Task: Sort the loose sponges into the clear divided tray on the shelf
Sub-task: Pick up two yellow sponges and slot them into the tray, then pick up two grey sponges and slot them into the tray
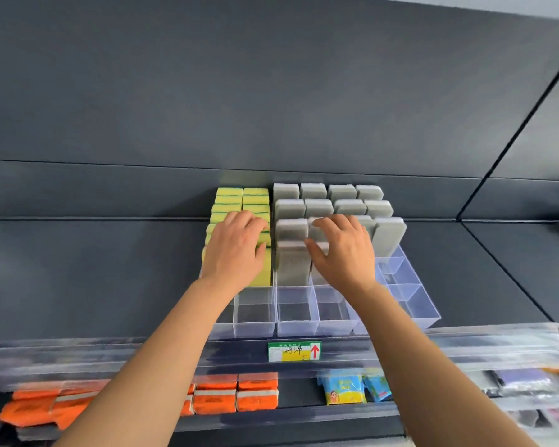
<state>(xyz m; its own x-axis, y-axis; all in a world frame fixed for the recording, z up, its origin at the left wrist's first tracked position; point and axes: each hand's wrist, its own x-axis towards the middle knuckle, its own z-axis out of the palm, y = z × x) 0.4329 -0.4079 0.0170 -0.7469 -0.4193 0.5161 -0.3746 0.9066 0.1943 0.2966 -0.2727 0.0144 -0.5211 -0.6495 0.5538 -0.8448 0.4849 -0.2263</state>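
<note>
A clear divided tray point(417, 304) sits on the dark shelf. Yellow sponges point(229, 196) with green backing stand upright in its left columns. Grey sponges point(313, 191) stand upright in rows in the columns to the right. My left hand point(236, 250) lies flat on top of the front yellow sponges, fingers together. My right hand point(342, 250) rests on the front grey sponges point(291, 262), fingers spread over their top edges and thumb toward the left. Neither hand is clearly lifting a sponge. The front compartments of the tray hold nothing.
A green and yellow price label point(294, 351) with a red arrow hangs on the shelf's front rail. Below are orange packs point(239, 395), yellow-blue packets point(344, 389) and other bagged goods point(523, 382). The dark shelf point(94, 269) extends left and right of the tray.
</note>
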